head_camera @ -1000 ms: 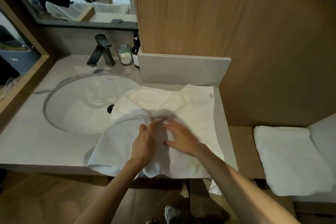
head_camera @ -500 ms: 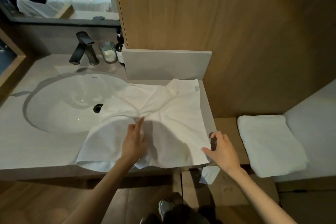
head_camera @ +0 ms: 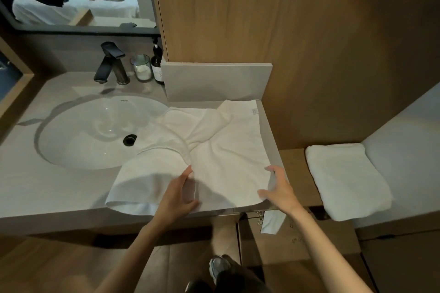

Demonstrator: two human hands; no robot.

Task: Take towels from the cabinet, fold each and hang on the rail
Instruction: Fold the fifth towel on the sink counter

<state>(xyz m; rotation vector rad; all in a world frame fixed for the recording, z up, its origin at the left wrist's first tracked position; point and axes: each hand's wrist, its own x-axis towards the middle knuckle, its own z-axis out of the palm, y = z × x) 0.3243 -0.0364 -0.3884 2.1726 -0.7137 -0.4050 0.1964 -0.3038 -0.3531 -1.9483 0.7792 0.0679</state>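
A white towel (head_camera: 228, 154) lies spread and creased on the grey vanity counter (head_camera: 59, 195), its left part draped over the sink's rim and a corner hanging off the front edge. My left hand (head_camera: 177, 195) pinches a fold near the towel's middle front. My right hand (head_camera: 279, 189) grips the towel's front right edge at the counter's corner. A second white towel (head_camera: 345, 178), folded, rests on a low surface to the right. No rail shows in the head view.
A white oval sink (head_camera: 95, 131) with a black faucet (head_camera: 110, 62) fills the counter's left. A glass jar (head_camera: 141, 68) and a dark pump bottle (head_camera: 157, 62) stand behind it. Wood panelling (head_camera: 309, 43) rises at the back. Cardboard boxes (head_camera: 297, 240) stand below.
My right hand left the towel's middle, swung out to the right front edge and now holds it there. My left hand stays near the middle fold.
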